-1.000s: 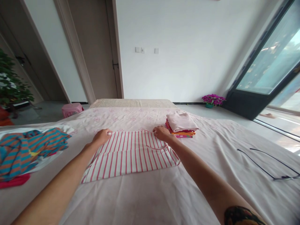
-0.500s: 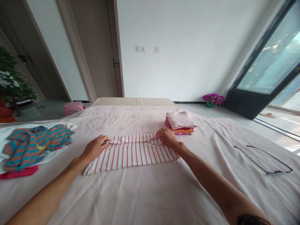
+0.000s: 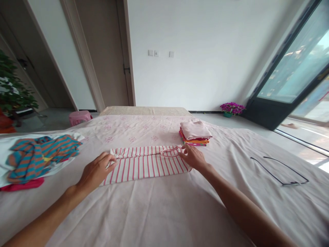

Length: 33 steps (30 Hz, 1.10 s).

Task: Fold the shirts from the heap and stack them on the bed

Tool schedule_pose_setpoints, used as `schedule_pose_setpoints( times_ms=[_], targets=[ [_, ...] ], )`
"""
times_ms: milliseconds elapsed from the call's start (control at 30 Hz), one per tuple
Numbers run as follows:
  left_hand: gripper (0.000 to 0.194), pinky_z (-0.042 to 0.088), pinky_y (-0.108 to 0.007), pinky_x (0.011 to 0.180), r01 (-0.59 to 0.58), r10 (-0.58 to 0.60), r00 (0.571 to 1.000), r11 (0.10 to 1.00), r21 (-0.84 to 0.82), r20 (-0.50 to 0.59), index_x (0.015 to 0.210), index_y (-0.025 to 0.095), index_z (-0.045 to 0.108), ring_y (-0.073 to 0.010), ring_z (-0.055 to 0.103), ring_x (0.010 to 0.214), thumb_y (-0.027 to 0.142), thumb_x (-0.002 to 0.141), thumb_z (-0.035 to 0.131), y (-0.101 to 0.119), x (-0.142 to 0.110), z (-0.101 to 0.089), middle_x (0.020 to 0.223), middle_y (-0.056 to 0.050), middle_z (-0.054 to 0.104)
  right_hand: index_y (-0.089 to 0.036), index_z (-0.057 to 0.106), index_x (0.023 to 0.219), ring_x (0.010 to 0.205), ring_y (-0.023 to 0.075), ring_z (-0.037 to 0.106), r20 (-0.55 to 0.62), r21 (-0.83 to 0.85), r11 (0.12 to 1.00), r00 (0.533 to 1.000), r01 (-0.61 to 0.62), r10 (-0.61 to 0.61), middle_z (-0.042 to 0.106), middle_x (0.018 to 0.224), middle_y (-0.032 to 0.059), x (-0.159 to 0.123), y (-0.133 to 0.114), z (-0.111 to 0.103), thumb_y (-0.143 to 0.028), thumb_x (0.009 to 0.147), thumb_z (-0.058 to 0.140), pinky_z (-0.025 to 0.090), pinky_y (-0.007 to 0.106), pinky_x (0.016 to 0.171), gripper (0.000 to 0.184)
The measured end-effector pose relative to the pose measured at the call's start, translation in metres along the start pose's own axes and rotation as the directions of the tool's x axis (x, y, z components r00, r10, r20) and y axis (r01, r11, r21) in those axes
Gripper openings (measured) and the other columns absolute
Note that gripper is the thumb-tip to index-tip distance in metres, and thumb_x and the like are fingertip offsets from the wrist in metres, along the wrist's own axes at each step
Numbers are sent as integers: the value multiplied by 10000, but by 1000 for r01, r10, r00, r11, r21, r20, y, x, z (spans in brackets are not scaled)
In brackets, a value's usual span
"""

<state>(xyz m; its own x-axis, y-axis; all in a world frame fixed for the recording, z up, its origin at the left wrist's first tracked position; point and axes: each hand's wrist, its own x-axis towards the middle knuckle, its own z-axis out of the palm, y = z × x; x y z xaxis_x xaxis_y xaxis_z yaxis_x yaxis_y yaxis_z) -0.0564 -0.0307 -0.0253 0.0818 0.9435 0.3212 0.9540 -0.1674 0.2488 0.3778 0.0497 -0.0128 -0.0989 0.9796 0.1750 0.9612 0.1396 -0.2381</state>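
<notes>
A white shirt with red stripes [image 3: 144,168] lies folded into a wide strip on the bed, its round neckline near the right end. At its left edge is my left hand [image 3: 99,168], thumb and fingers apart, the fingertips beside or lightly touching the cloth. My right hand [image 3: 194,157] has thumb and fingers on the shirt's right end by the neckline, holding the edge. Just behind that hand stands a stack of folded clothes [image 3: 195,130], pale pink on top with red and orange layers below.
A loose heap with a blue-and-orange striped garment [image 3: 43,156] lies at the left. Black-framed glasses [image 3: 282,183] rest on the pale sheet [image 3: 154,216] at the right. Beyond the bed are a pink stool [image 3: 80,117] and a pot of purple flowers [image 3: 232,108].
My left hand has loosened its pinch on the shirt's upper left edge and drawn slightly left. My right hand has shifted a little right along the neckline. The view has turned slightly.
</notes>
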Motion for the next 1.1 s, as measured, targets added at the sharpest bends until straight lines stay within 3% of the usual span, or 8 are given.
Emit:
schedule_pose_setpoints(
  times_ms=[133,267,500,600,733,833,933,1100],
  targets=[
    [245,459,-266,860,-181,209,961,970,-162,181,1045,276,623,-176,612,995,442,864,609,9,-20,0,1066,0,640,-251,651,1069,850,215,644,172,28,991,977,-131,125,719,971,47,-6,5,-2,-555,865,551,371,272,654,378],
    [145,441,-272,867,-189,228,943,966,-176,241,1007,262,628,-172,598,986,290,872,585,14,-28,-1,1028,-3,633,-226,689,905,783,175,623,134,158,980,986,-122,102,710,878,21,-7,8,2,-458,856,560,348,244,608,270],
    [131,401,-266,760,-251,284,924,955,-155,255,855,222,580,-151,572,820,154,869,468,19,-32,-12,857,6,599,-176,714,932,688,153,590,115,478,868,989,-135,91,677,744,18,-14,16,5,-333,796,597,360,219,563,239],
    [137,403,-251,754,-235,281,910,955,-181,305,865,229,592,-142,580,817,154,856,478,18,-35,-16,864,15,611,-160,714,974,648,144,569,138,508,848,986,-155,97,657,708,12,-22,25,4,-296,764,614,358,220,554,270],
    [136,434,-239,759,-123,187,929,970,-208,321,917,249,620,-145,609,837,337,897,518,15,-28,-12,921,17,645,-198,700,1050,650,146,571,182,369,921,981,-128,64,661,735,7,-29,29,4,-320,797,594,342,229,557,301],
    [248,457,-256,787,-16,44,982,988,-153,186,975,248,631,-163,629,911,412,932,450,11,-17,-3,1031,-11,655,-240,663,1156,752,169,613,152,290,953,987,-88,45,702,863,22,-29,23,3,-405,857,560,365,240,612,356],
    [295,466,-298,858,76,-75,996,997,-19,55,1094,251,634,-207,619,1042,402,922,449,8,-4,10,1132,-48,639,-269,622,1218,786,178,631,124,226,972,991,-70,43,716,892,13,-28,13,2,-443,878,548,371,249,645,389],
    [181,461,-314,889,163,-165,984,986,37,63,930,235,627,-215,628,1005,358,883,502,6,11,28,1037,-46,675,-259,632,1196,792,168,634,-74,247,968,997,50,-33,709,912,14,-26,2,8,-346,901,510,397,249,680,331]
  ],
)
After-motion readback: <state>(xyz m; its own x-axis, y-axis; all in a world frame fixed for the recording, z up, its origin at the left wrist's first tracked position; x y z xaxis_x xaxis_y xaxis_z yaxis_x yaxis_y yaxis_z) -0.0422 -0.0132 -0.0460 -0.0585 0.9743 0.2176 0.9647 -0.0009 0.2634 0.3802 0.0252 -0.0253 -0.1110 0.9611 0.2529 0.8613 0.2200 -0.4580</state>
